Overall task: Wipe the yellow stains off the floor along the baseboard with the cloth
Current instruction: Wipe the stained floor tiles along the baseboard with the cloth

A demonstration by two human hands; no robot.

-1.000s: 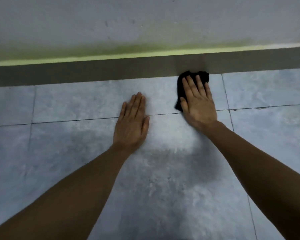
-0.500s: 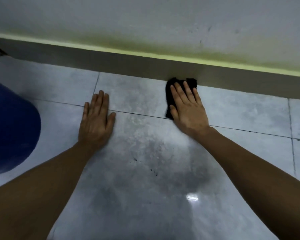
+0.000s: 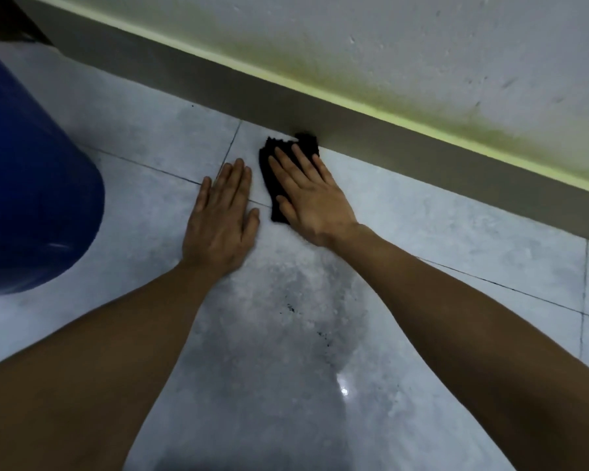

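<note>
A black cloth [image 3: 307, 142] lies on the grey tiled floor [image 3: 439, 232], its far edge touching the grey baseboard [image 3: 422, 154]. My right hand [image 3: 312, 198] presses flat on the cloth, fingers spread and pointing at the baseboard, covering most of it. Just to its left, my left hand [image 3: 221, 219] rests flat on the bare tile, holding nothing. A yellow-green band [image 3: 371, 108] runs along the top of the baseboard and smears up the white wall. I make out no yellow marks on the tiles near the cloth.
A large blue container [image 3: 31, 185] stands on the floor at the left, close to my left forearm. A wet-looking darker patch with small black specks [image 3: 289, 309] lies between my arms. Tile joints cross the floor.
Both hands and the cloth have travelled left along the baseboard. The blue container has come into view at the left. My hands are closer together than half a second ago.
</note>
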